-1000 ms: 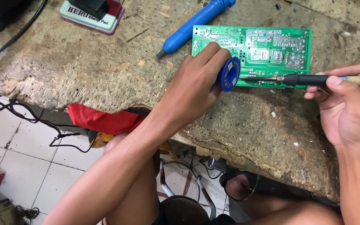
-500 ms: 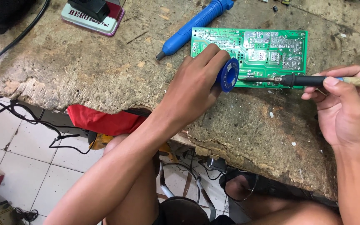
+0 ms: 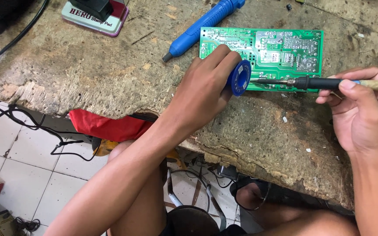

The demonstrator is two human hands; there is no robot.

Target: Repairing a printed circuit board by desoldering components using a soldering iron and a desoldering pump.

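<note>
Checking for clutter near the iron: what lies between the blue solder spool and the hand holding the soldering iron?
Only the soldering iron itself spans from the right hand to the blue spool, over the green board, in the head view.
</note>
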